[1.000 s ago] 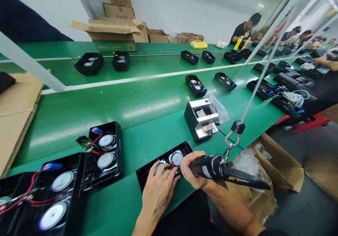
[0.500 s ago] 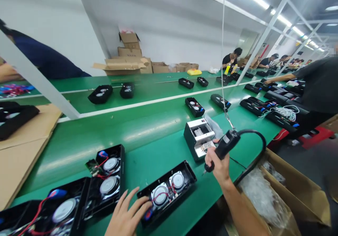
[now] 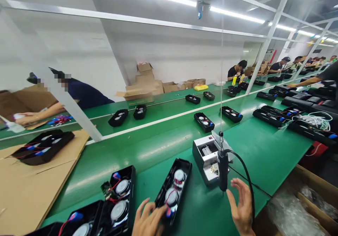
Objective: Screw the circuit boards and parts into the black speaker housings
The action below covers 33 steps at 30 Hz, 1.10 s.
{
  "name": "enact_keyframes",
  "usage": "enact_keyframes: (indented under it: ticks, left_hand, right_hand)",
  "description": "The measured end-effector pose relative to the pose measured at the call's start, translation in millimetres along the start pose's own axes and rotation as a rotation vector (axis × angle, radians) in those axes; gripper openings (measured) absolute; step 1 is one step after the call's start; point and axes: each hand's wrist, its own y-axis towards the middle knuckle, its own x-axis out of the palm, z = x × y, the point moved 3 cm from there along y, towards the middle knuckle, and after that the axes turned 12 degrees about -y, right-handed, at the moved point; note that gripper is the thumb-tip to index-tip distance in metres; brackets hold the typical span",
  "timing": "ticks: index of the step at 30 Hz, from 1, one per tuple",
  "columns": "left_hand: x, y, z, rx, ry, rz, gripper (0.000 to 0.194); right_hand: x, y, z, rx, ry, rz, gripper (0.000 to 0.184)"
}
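Observation:
My left hand (image 3: pixel 149 217) has its fingers curled over the near end of a black speaker box (image 3: pixel 173 192), which lies open-side up. Two silver-rimmed round speakers and red wires show inside it; my thumb is hidden. A black electric screwdriver (image 3: pixel 223 171) hangs upright from a cord, bit pointing down. Just right of it, my right hand (image 3: pixel 241 204) is open, fingers apart, holding nothing. Behind the screwdriver stands a silver-and-black screw feeder (image 3: pixel 207 158). Left of my left hand, another open speaker box (image 3: pixel 129 193) has a small green circuit board (image 3: pixel 107 190) at its side.
Brown cardboard (image 3: pixel 52 179) lies at left, bearing more speaker boxes. A green conveyor belt (image 3: pixel 148 137) runs behind, carrying several boxes. White metal posts (image 3: pixel 71 98) rise along it. An open carton with clear plastic bags (image 3: pixel 293 211) stands low at right. Co-workers sit across the line.
My right hand has let go of the screwdriver, which now hangs upright. The speaker box under my left hand has turned, its far end swinging left. The view has shifted.

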Motion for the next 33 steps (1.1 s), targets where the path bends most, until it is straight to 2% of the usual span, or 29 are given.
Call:
enact_keyframes:
  ticks: [3,6,8,10,12,14,16,18,20,23,26,28,29,31,33]
  left_hand:
    - [27.1,73,-26,-0.063,0.038,-0.086,0.045]
    - [55.2,152,-63,-0.132,0.089,-0.078,0.023]
    - [70.5,196,-82,-0.184,0.114,-0.039,0.034]
    - [80.8,224,-90,-0.230,0.129,0.026,0.041]
    - [84.6,230,-84,-0.241,0.128,0.081,0.042]
    - [79.9,213,-66,-0.212,0.114,0.098,0.038]
    - [64.5,175,-43,-0.170,0.101,0.086,0.036]
    - [37.4,124,-24,-0.151,0.109,0.077,0.037]
    - [0.9,67,-15,-0.168,0.142,0.093,0.035]
    - [-57.8,-14,-24,-0.220,0.232,0.121,0.040]
    - [-97.4,-67,-45,-0.254,0.401,0.082,0.048]
    - [-104.6,-79,-50,-0.251,0.417,0.079,0.052]
    - [-101.2,-77,-49,-0.245,0.403,0.083,0.051]
    - [-81.1,-62,-34,-0.240,0.363,0.085,0.044]
    - [-48.0,-40,-8,-0.233,0.307,0.088,0.034]
  right_hand:
    - [5,-31,25,-0.002,-0.066,-0.038,0.045]
    - [11,-40,34,-0.012,-0.105,-0.057,0.041]
    - [13,-38,31,-0.052,-0.114,-0.071,0.039]
    - [13,-35,27,-0.092,-0.118,-0.093,0.038]
    - [10,-34,23,-0.106,-0.110,-0.102,0.036]
    - [7,-36,22,-0.105,-0.102,-0.119,0.036]
    - [4,-38,24,-0.099,-0.112,-0.171,0.038]
    - [3,-38,26,-0.105,-0.122,-0.240,0.044]
    - [2,-35,27,-0.115,-0.115,-0.296,0.048]
    - [6,-33,27,-0.058,-0.066,-0.434,0.047]
    - [21,-48,17,0.063,0.032,-0.694,0.043]
    - [38,-72,1,0.066,0.071,-0.900,0.039]
    - [48,-88,-9,0.028,0.070,-0.988,0.042]
    - [67,-120,-30,-0.089,0.049,-1.080,0.071]
    - [83,-148,-50,-0.254,0.009,-1.030,0.108]
